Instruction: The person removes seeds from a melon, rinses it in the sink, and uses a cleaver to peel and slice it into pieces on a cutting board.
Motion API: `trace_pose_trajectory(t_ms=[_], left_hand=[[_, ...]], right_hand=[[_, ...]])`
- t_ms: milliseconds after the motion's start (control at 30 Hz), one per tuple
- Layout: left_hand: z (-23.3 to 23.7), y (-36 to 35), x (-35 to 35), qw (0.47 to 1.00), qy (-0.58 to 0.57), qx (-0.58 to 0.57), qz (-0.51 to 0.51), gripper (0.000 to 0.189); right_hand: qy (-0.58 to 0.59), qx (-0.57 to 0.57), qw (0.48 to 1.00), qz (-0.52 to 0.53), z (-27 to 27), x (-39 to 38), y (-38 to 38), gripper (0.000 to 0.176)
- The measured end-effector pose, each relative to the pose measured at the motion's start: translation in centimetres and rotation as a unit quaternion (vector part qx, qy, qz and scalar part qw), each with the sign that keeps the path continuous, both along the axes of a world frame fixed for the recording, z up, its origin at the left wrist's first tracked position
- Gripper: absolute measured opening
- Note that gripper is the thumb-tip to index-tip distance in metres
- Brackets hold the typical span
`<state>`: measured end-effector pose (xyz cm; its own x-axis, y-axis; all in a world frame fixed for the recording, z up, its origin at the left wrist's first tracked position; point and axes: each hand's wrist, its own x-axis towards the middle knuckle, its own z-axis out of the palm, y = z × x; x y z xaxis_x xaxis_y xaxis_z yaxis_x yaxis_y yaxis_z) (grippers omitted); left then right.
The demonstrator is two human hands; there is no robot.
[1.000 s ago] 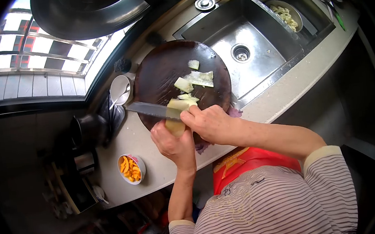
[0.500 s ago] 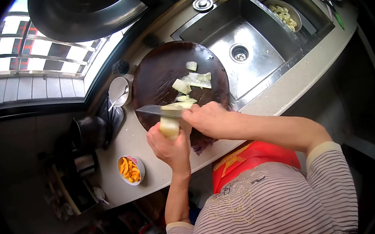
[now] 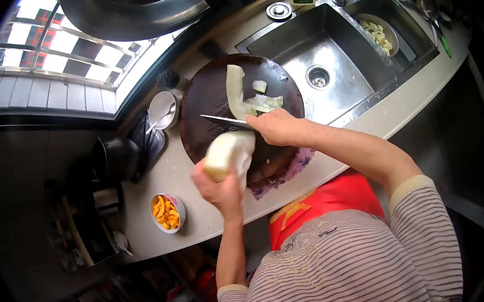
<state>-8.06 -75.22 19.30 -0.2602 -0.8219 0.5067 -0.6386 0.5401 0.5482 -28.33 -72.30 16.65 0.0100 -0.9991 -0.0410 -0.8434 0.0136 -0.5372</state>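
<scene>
Clasping a pale chunk (image 3: 230, 150) in the left hand (image 3: 220, 185), over the near side of the round board (image 3: 205, 94). Gripping a knife (image 3: 226, 121) in the right hand (image 3: 277, 128), just beyond the chunk. Having 1 long pale strip (image 3: 234, 91) and smaller scraps (image 3: 266, 103) on the board.

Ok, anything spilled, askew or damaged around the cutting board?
No clear spill or damage shows. The one untidy thing is the purple cloth: it sticks out unevenly from under the near edge of the round cutting board. The loose pale pieces are scattered, but lie on the board.
</scene>
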Motion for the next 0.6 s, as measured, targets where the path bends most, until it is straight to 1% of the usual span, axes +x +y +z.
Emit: trace_pose_trajectory(t_ms=[33, 67, 133, 167, 267, 300, 400, 433, 467, 500, 533, 567, 600], left_hand=[[-0.6, -1.3, 1.1, 0.992, 0.083, 0.088, 0.032, 0.042], [-1.3, -2.4, 2.1, 0.968, 0.166, 0.176, 0.066, 0.042], [-2.5, -3.8, 3.4, 0.912, 0.321, 0.242, 0.083, 0.042], [-3.1, -4.5, 3.8, 0.873, 0.393, 0.273, 0.09, 0.043], [-4.9, -6.1, 3.9, 0.805, 0.49, 0.305, 0.136, 0.044], [-5.6, -6.8, 3.7, 0.785, 0.512, 0.32, 0.136, 0.046], [-7.6, -8.7, 3.2, 0.775, 0.503, 0.361, 0.128, 0.045], [-7.9, -8.8, 3.2, 0.78, 0.492, 0.367, 0.123, 0.046], [-7.9, -8.0, 3.1, 0.865, 0.374, 0.274, 0.193, 0.047], [-7.3, -6.8, 2.5, 0.921, 0.241, 0.172, 0.254, 0.047], [-6.5, -5.4, 1.7, 0.945, 0.098, 0.064, 0.306, 0.048], [-5.7, -3.1, 1.3, 0.965, 0.061, -0.025, 0.254, 0.044], [-5.5, -0.4, 0.6, 0.989, 0.05, 0.025, 0.138, 0.036]], right_hand=[[-0.011, 0.014, 1.0, -0.013, -0.2, -0.1, 0.1, 0.016], [-0.022, -0.003, 1.0, -0.017, -0.6, -0.2, 0.4, 0.016], [-0.041, -0.04, 0.998, -0.026, -1.0, -0.3, 1.4, 0.016], [-0.06, -0.086, 0.994, -0.029, -0.9, -0.3, 2.3, 0.018], [-0.104, -0.122, 0.979, -0.124, -0.7, -0.5, 4.2, 0.019], [-0.121, -0.147, 0.968, -0.162, -0.4, -0.9, 4.8, 0.021], [-0.206, -0.047, 0.937, -0.279, 0.3, -3.4, 6.2, 0.02], [-0.267, -0.012, 0.912, -0.312, 0.2, -4.0, 6.8, 0.019], [-0.326, 0.022, 0.88, -0.345, -0.2, -4.7, 7.5, 0.018], [-0.275, -0.096, 0.902, -0.318, -3.9, -5.7, 8.4, 0.016], [-0.349, -0.068, 0.872, -0.336, -4.0, -6.0, 8.8, 0.017], [-0.42, -0.04, 0.834, -0.355, -3.9, -5.9, 9.3, 0.017], [-0.489, -0.011, 0.789, -0.372, -4.0, -5.9, 9.7, 0.017]])
